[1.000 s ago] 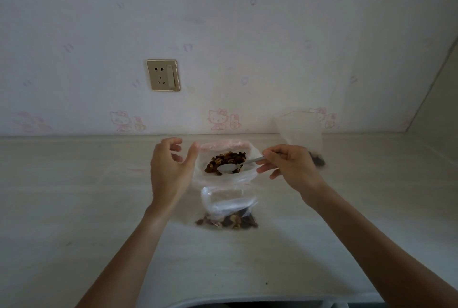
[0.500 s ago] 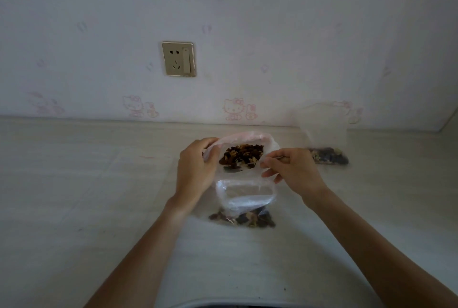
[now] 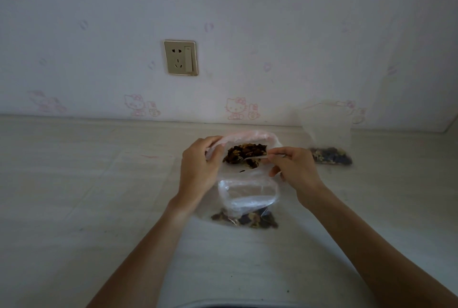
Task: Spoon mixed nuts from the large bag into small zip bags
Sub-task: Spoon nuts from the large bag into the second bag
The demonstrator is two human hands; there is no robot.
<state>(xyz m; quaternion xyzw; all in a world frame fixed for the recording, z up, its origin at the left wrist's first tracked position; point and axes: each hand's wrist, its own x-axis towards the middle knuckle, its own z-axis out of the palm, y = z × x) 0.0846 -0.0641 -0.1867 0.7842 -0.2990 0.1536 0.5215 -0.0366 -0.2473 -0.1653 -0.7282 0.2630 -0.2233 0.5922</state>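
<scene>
The right hand [image 3: 296,171] pinches the handle of a pale plastic spoon [image 3: 257,157] between thumb and forefinger, its bowl dipped into the brown mixed nuts [image 3: 244,155], probably to load a scoop, though the bowl itself is hard to make out. The left hand [image 3: 199,169] curls its fingers [image 3: 213,141] round the rim of the large, pink-edged, translucent plastic bag [image 3: 247,135], holding its mouth wide for the spoon. Just nearer the person, a small clear zip bag [image 3: 247,198] stands open with nuts at its bottom, so the carry is short. Another small filled bag [image 3: 330,155] rests near the wall to the right. The pale worktop [image 3: 74,196] leaves broad room to the left.
</scene>
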